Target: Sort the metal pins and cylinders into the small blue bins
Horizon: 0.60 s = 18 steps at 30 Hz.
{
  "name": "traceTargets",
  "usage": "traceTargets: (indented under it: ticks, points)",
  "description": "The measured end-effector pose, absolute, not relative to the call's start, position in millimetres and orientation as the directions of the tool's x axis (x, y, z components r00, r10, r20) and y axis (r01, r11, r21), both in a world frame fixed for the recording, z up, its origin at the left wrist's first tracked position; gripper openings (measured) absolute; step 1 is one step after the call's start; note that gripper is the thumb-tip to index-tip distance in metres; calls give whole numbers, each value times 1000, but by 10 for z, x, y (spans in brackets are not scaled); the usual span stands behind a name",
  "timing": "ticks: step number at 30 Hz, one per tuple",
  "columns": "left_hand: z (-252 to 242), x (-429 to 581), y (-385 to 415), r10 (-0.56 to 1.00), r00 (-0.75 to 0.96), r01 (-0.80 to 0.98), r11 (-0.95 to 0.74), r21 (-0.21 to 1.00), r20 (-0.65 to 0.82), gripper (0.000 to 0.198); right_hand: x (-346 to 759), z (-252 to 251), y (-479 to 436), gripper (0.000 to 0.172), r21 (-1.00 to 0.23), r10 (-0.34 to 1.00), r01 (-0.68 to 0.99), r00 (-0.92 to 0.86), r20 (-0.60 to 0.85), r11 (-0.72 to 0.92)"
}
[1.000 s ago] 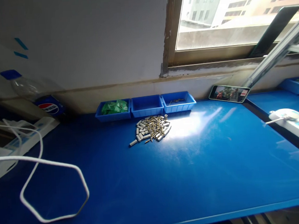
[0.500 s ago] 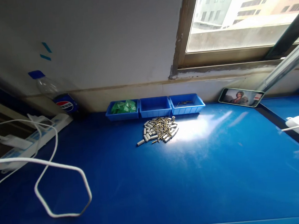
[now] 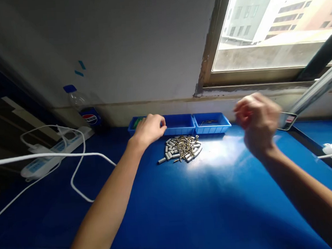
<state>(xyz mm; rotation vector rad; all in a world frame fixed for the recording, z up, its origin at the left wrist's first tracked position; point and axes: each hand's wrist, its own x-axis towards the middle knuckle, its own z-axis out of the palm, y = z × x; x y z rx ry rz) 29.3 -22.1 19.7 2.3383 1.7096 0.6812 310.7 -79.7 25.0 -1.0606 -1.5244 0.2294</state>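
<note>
My left hand (image 3: 150,128) is over the left and middle trays at the back, its fingers curled down. Whatever those fingers hold, if anything, is hidden. Part of the green plastic packaging (image 3: 138,121) shows beside the hand in the left tray (image 3: 131,129). My right hand (image 3: 256,123) is raised above the table's right half, in front of the phone; motion smears its bent fingers. Between the hands, a pile of small metal parts (image 3: 182,147), silver cylinders and thin brass-coloured pins, lies on the blue table. Neither hand touches the pile.
Behind the pile are the middle tray (image 3: 180,130) and the right tray (image 3: 214,129), which holds a few thin pins. A cola bottle (image 3: 89,117), power strip (image 3: 42,165) and white cable (image 3: 79,154) are at left. A phone (image 3: 288,120) leans at the back right.
Both forearms have come into view. My left hand has reached forward to the trays, and my right hand is up in front of the phone. The view has shifted slightly.
</note>
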Motion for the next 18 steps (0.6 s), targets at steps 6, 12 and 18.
traceTargets:
  ticks: [6,12,18]
  points:
    - [219,514,387,935,-173,179,-278,944,308,12,2739,-504,-800,22,-824,934,442,-124,335,355]
    - [341,879,431,936,-116,-100,-344,934,332,16,2792,-680,-903,9,-700,892,554,-313,328,451]
    - [208,777,119,776,567,314,-515,798,277,18,2880,-774,-884,5,-636,856,573,-383,348,516]
